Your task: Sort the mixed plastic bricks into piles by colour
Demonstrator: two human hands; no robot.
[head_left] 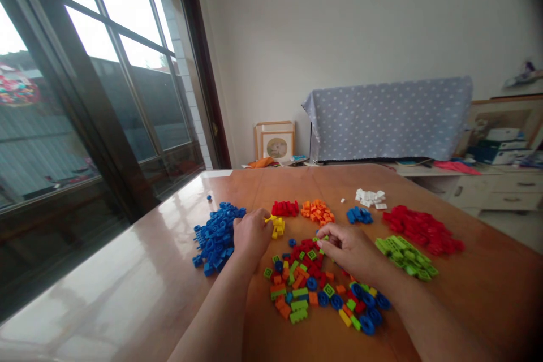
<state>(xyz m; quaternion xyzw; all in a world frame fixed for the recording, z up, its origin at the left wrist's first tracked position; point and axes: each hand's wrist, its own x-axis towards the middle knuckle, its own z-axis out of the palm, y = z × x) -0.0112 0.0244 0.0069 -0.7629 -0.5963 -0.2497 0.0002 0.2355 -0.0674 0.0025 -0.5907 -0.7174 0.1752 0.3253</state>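
My left hand (253, 233) is between the blue brick pile (218, 235) and a small group of yellow building bricks (278, 227). Its fingers are curled, and a yellow brick shows at the fingertips. Over the far right edge of the mixed brick pile (299, 276) is my right hand (344, 244), thumb and forefinger drawn together. Green bricks lie right by these fingertips; what is between them is too small to make out. Red, green, orange, yellow and blue pieces are jumbled in the mixed pile, with blue rings (367, 323) at its near right.
Beyond my hands lie red bricks (285, 208), orange bricks (317, 212), small blue bricks (359, 215) and white pieces (370, 198). To the right are a large red pile (419, 229) and green bricks (406, 257). A glass door (127, 68) stands left of the wooden table (139, 288).
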